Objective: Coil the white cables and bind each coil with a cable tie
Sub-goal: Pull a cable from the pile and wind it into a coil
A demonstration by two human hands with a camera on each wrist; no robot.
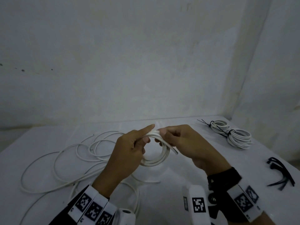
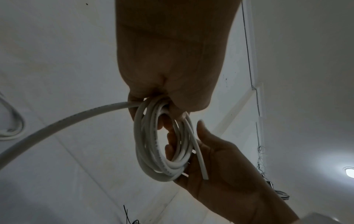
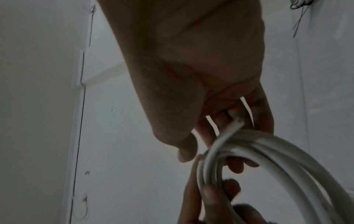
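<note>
in the head view, the left hand [image 1: 128, 151] and right hand [image 1: 183, 143] are both gripping a half-wound white cable coil [image 1: 156, 157] above the white table [image 1: 186, 166]. loose white cable [image 1: 68, 161] is lying to the left, two bound coils [image 1: 230, 133] at far right, black cable ties [image 1: 280, 174] nearer. in the left wrist view, fingers are curling round the coil's top [image 2: 162, 136]. in the right wrist view, fingertips [image 3: 184, 154] are pinching the strands by the cut end [image 3: 237, 122].
</note>
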